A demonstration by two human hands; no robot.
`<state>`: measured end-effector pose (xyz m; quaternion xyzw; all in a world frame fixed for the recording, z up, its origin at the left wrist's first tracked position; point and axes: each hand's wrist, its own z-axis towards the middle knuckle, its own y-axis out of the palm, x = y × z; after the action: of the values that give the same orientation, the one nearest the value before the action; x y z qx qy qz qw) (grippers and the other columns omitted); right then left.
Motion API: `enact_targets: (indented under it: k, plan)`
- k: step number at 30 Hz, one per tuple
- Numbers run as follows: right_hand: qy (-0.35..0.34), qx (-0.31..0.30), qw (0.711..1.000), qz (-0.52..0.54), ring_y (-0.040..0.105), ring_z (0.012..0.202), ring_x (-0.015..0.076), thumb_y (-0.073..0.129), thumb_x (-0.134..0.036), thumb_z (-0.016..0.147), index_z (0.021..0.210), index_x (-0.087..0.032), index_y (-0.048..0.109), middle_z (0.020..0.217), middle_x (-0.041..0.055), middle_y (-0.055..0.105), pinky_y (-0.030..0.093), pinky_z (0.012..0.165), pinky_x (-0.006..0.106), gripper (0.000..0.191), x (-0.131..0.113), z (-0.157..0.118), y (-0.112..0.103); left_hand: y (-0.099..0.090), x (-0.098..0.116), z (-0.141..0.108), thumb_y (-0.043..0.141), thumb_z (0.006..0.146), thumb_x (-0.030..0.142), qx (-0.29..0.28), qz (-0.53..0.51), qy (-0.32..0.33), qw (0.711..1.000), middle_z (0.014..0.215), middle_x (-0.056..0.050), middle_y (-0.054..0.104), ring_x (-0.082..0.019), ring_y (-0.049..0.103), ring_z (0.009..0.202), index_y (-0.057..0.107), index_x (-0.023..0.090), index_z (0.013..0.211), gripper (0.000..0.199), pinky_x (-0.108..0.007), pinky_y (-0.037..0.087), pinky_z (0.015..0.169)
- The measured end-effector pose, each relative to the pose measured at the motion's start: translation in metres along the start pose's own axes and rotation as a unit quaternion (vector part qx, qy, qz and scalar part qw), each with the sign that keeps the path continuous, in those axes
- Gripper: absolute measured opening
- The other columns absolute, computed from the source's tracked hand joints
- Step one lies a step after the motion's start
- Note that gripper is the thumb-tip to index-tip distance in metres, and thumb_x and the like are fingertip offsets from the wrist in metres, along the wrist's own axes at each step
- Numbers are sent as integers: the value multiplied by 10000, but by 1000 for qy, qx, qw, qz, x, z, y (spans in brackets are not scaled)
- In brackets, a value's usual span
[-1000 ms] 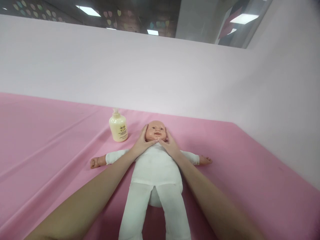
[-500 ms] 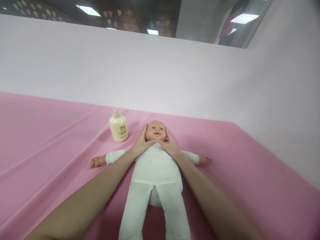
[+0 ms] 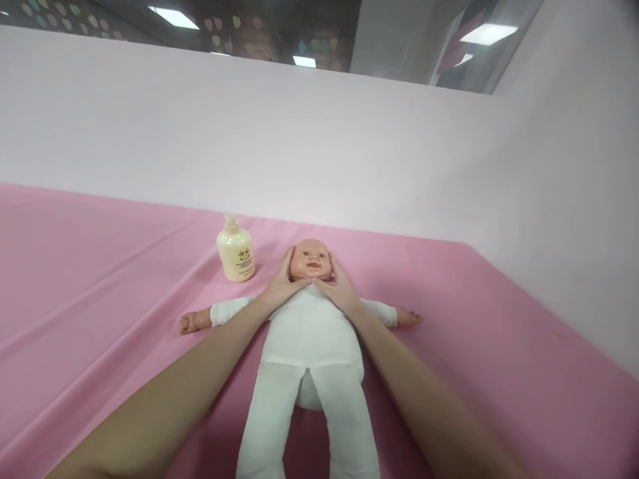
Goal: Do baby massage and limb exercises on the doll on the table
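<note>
A baby doll (image 3: pixel 312 326) with a white cloth body lies on its back, arms spread to both sides and head away from me. My left hand (image 3: pixel 283 287) cups the left side of its head, with the thumb under the chin. On the other side, my right hand (image 3: pixel 339 286) does the same, and the two thumb tips nearly meet at the neck. Both hands' fingers are partly hidden beside and behind the head. A pale yellow pump bottle (image 3: pixel 236 251) stands upright to the left of the doll's head, apart from my left hand.
Pink cloth (image 3: pixel 499 332) with some wrinkles at the left covers the surface. A white wall (image 3: pixel 299 146) rises behind it and at the right. Above the wall is a glass pane (image 3: pixel 279 33) with ceiling lights and heart shapes visible in it.
</note>
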<state>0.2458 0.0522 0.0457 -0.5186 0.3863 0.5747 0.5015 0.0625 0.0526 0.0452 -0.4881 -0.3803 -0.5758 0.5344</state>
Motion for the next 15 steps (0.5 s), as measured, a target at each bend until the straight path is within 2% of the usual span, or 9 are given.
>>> enact_targets:
  k: [15]
  plan:
    - [-12,-3,1000,-1,567,1261,240,764,-455,744,1564,-254,131,1491,89,460,493,1051,391,1056,0,0,0,0,0,0,778,748,398,4,22,0,1000,1627,-95,181,-284,270,1470,75,273,1571,1089,-435,291,1192]
